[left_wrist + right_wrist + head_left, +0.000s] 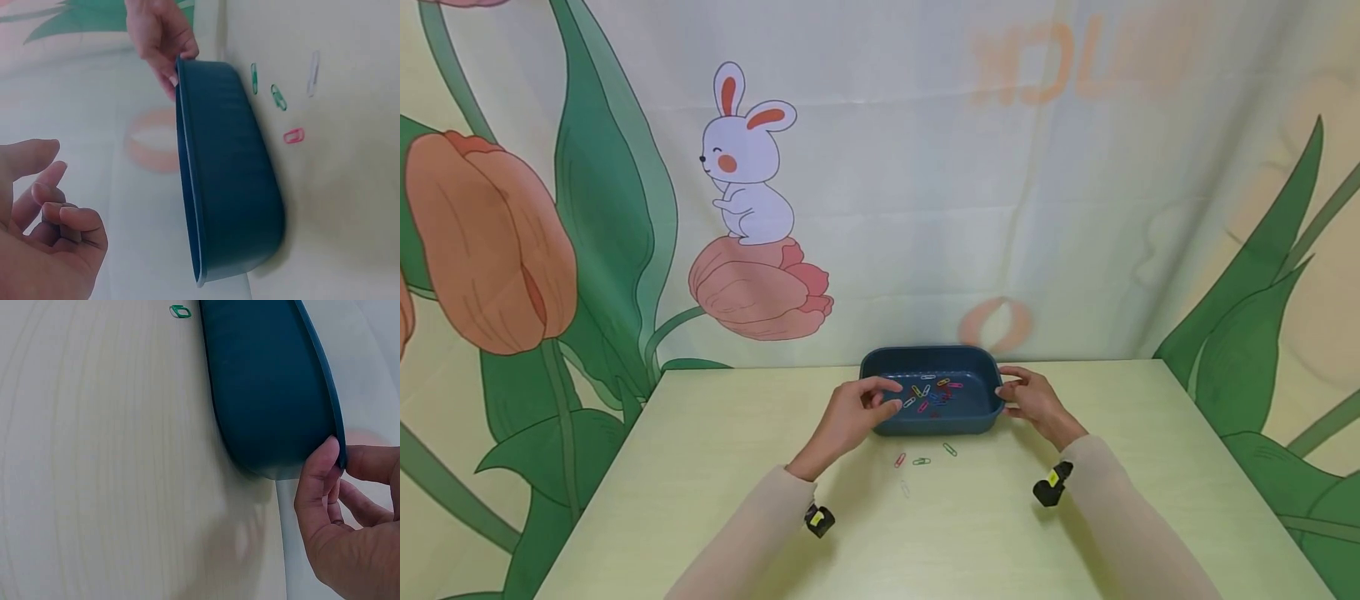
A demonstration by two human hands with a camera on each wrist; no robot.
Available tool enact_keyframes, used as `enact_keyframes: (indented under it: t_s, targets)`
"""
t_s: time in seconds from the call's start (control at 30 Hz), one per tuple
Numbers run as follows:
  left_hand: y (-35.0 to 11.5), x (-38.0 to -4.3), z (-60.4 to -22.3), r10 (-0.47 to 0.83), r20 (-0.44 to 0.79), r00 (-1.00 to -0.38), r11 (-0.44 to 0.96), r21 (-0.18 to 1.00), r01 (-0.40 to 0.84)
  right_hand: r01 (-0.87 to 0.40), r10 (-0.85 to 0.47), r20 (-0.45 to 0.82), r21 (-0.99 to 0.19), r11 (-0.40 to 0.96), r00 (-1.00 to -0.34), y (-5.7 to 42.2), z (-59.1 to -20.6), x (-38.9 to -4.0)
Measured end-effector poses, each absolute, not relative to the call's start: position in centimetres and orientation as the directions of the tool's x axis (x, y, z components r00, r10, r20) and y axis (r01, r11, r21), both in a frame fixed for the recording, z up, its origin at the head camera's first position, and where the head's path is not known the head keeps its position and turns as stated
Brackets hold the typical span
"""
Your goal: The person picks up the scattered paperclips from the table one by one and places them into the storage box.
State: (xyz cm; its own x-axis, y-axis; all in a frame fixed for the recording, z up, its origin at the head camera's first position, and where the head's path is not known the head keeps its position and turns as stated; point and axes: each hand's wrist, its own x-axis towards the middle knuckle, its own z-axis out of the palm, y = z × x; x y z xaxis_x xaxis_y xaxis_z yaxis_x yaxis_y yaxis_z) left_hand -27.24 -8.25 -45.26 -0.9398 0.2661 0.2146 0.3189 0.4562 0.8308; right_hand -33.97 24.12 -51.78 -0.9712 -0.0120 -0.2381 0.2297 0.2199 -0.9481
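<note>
A dark blue plastic bin (932,423) stands at the table's far edge, with several coloured paper clips (927,390) scattered over its floor. My right hand (1032,402) pinches the rim at its right end; the right wrist view shows thumb and finger on either side of that rim (331,403). Over the bin's left end hovers my left hand (853,414), a gap between thumb and forefinger. In the left wrist view this hand (53,240) has its other fingers loosely curled, nothing in them, apart from the bin wall (228,169).
On the table (715,483) before the bin lie a red paper clip (900,460), a green one (921,461), another green one (951,449) and a white one (905,489). Behind the bin hangs a printed curtain (895,208) with a rabbit and tulips.
</note>
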Motion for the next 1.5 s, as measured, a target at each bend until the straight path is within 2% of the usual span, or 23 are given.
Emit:
enact_keyframes:
  t_s: [0.4, 0.8, 1.03, 1.3, 1.5]
  targets:
    - [-8.7, -24.9, -46.8, 0.363, 0.2, -0.91, 0.462, 0.81, 0.362, 0.236, 0.001, -0.241, -0.947, 0.218, -0.97, 24.1, -51.7, -33.9]
    - [-8.6, -23.9, -49.2, 0.454, 0.136, -0.881, 0.495, 0.783, 0.376, 0.233, 0.0, -0.239, -0.947, 0.223, -0.971, 24.2, -51.5, -33.8]
    - [-8.4, -23.7, -51.4, 0.514, 0.144, -0.846, 0.509, 0.742, 0.436, 0.233, -0.002, -0.239, -0.948, 0.216, -0.971, 24.3, -51.5, -33.8]
    - [-8.4, -24.3, -52.9, 0.518, 0.04, -0.854, 0.551, 0.748, 0.369, 0.238, -0.003, -0.244, -0.946, 0.218, -0.97, 24.3, -51.6, -33.9]
    - [-8.3, -24.4, -53.6, 0.517, 0.017, -0.856, 0.574, 0.735, 0.361, 0.241, -0.003, -0.247, -0.947, 0.214, -0.969, 24.1, -51.7, -33.9]
